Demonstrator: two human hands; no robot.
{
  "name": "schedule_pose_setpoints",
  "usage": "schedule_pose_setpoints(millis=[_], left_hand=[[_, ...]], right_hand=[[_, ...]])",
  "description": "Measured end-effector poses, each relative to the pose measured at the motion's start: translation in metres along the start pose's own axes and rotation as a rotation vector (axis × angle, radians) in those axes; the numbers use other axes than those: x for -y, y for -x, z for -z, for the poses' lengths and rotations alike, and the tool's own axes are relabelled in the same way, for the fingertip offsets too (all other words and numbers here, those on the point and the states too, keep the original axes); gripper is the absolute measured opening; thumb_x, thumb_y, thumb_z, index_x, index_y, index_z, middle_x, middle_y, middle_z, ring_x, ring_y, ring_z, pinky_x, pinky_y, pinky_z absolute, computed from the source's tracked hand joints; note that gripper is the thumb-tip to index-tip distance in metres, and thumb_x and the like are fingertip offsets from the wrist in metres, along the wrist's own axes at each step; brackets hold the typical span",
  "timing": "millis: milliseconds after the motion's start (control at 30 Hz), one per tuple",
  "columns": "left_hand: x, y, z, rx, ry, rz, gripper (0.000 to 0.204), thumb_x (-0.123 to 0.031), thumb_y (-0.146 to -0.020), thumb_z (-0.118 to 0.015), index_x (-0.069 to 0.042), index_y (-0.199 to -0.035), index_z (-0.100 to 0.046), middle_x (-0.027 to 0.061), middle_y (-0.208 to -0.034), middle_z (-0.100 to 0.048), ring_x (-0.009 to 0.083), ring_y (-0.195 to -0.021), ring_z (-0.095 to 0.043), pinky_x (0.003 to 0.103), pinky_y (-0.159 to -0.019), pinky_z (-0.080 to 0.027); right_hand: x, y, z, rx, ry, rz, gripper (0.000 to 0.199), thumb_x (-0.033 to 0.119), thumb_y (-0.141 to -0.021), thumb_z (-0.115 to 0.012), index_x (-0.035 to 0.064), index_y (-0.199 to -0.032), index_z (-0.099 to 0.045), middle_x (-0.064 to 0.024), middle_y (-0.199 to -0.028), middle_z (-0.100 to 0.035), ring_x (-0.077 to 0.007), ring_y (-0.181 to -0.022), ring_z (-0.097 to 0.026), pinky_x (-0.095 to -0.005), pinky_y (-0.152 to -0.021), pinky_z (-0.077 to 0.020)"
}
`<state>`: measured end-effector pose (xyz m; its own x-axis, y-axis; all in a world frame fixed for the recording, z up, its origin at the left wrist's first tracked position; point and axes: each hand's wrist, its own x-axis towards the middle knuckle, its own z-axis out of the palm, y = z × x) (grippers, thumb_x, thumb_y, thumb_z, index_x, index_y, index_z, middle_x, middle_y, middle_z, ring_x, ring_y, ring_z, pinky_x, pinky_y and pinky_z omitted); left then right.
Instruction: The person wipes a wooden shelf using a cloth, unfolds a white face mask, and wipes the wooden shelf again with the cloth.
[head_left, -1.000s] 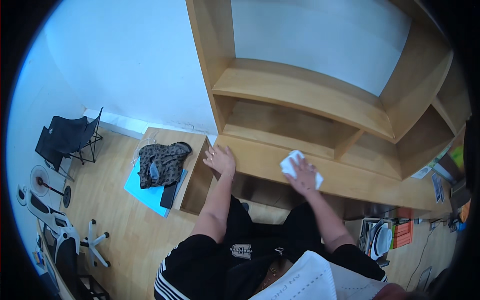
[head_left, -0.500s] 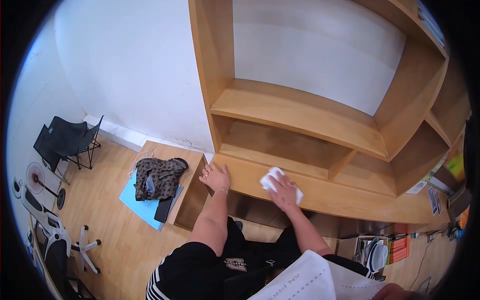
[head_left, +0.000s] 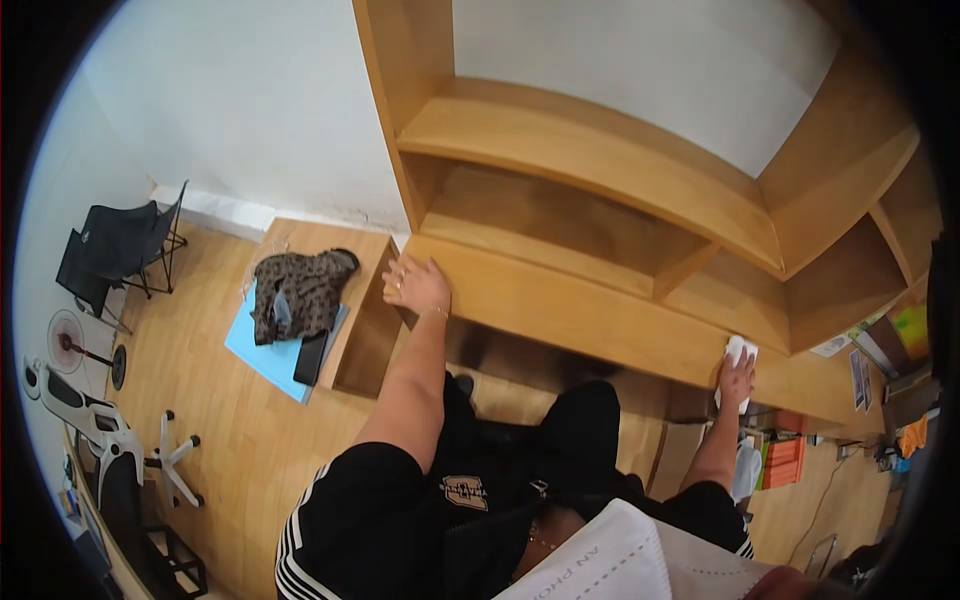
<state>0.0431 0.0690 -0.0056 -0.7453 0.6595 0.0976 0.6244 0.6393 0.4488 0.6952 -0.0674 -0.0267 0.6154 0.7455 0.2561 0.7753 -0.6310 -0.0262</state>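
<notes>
A white cloth (head_left: 742,348) lies under my right hand (head_left: 737,380), which grips it against the front edge of the long wooden desk ledge (head_left: 570,308), toward its right part. It could be a paper wipe; the material is too small to tell. My left hand (head_left: 417,286) rests on the ledge's left end with its fingers spread, and holds nothing. Behind both hands rises a wooden shelf unit (head_left: 590,155), its compartments standing just past the ledge.
Left of the desk, a low wooden cabinet (head_left: 370,265) bears a dark patterned garment (head_left: 305,285), a light blue folder (head_left: 265,345) and a black phone-like slab (head_left: 310,358). Orange files (head_left: 783,462) stand below right. A folding chair (head_left: 125,240) and fan (head_left: 68,340) are far left.
My right hand has slid the white cloth far to the right along the ledge, its arm reaching outward. My left hand stays on the left end. The view has shifted somewhat.
</notes>
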Motion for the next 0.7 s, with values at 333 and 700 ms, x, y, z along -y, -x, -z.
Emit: schedule_pose_setpoints(millis=[333,700], left_hand=[[0.002,-0.001,0.003,-0.012,-0.088,-0.008,0.058,-0.044,-0.097,-0.047,-0.011,-0.144,-0.041,0.0161,-0.154,-0.032,0.0398,-0.143,-0.023,0.07,-0.105,-0.023],[-0.004,0.001,0.009,0.044,-0.154,-0.038,0.056,-0.044,-0.097,-0.046,-0.011,-0.142,-0.041,0.0163,-0.152,-0.034,0.0386,-0.14,-0.028,0.069,-0.103,-0.026]], right_hand=[[0.151,0.083,0.03,0.047,-0.095,0.108,0.063,0.053,-0.092,-0.048,0.0254,-0.148,-0.039,-0.0087,-0.158,-0.03,-0.033,-0.142,-0.031,-0.0658,-0.106,-0.0262],[0.39,0.203,0.078,0.212,-0.4,0.877,0.062,0.054,-0.092,-0.048,0.0238,-0.146,-0.044,-0.0116,-0.158,-0.029,-0.037,-0.141,-0.032,-0.0615,-0.108,-0.0252]])
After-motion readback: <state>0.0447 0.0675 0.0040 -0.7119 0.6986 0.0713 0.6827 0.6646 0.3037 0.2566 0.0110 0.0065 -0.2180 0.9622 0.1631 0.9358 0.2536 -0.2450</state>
